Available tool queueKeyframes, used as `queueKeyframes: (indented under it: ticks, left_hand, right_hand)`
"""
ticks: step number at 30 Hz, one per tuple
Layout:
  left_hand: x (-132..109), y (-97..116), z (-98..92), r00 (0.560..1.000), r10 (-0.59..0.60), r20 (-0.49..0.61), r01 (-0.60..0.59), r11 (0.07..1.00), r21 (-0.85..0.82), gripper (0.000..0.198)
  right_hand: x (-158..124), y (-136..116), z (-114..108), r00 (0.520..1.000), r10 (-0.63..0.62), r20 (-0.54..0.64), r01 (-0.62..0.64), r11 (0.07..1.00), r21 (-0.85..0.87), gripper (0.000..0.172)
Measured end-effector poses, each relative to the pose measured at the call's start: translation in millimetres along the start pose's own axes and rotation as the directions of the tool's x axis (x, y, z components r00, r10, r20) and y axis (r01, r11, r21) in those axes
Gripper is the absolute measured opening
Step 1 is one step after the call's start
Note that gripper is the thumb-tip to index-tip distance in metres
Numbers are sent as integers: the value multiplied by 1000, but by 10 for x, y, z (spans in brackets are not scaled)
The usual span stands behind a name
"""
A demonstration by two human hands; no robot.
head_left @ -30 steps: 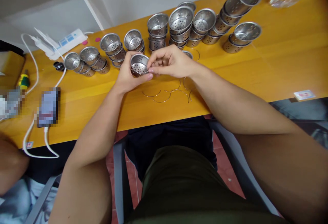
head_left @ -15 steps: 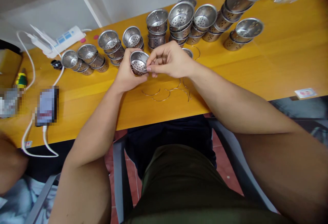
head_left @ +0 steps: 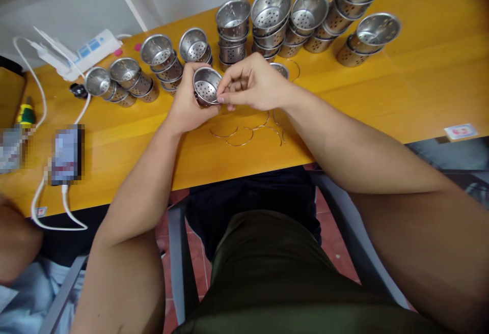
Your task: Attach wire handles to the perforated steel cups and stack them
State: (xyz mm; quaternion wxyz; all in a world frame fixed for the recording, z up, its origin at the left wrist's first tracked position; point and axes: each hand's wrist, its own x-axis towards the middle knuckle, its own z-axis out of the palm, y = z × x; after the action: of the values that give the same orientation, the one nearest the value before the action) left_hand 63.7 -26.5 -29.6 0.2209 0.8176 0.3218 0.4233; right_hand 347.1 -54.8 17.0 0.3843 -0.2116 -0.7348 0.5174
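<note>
Head view: near the frame's middle, our left hand [head_left: 187, 102] wraps around one perforated cup [head_left: 206, 87], round-rimmed and steel-bright, tilted with its mouth upward. Our right hand [head_left: 255, 84] is curled narrow, thumb and forefinger at the cup's right rim; whether its fingertips grip anything there we cannot tell. Just below, thin curved wires [head_left: 240, 145] lie on the smooth yellow wooden surface [head_left: 431, 79], at least four, near its front edge. The wood runs rightward to one small card [head_left: 461, 132] on that edge. Behind our hands, stacked metal cups [head_left: 233, 23] crowd the back edge, overlapping too much for us to count; at upper right, one stack [head_left: 362, 44] shows two. Upper left, we see one white power strip [head_left: 91, 51] and two red discs [head_left: 138, 47].
</note>
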Motion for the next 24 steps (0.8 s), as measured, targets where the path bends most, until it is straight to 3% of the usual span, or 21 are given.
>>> queueKeyframes:
  ticks: [5,9,12,15,24]
  left_hand:
    - [27,-54,8,997,-7,-81,7,1000,-7,106]
    - [37,-160,5,990,41,-136,-41,999,5,105]
    - [29,-189,0,988,68,-140,-67,998,12,107]
    - [18,-152,13,990,37,-136,-36,999,12,109]
    - [20,9,69,993,17,-113,-18,1000,-12,109]
  right_hand:
    - [-4,-2,0,995,-45,-93,38,996,-75,62]
    - [-19,-34,4,971,-125,-206,69,962,-263,61]
    - [-46,-59,-14,961,-221,-165,129,890,-437,47]
    - [-64,-43,-19,968,-230,-103,146,844,-517,39]
    - [-86,53,64,967,-253,13,209,768,-605,37]
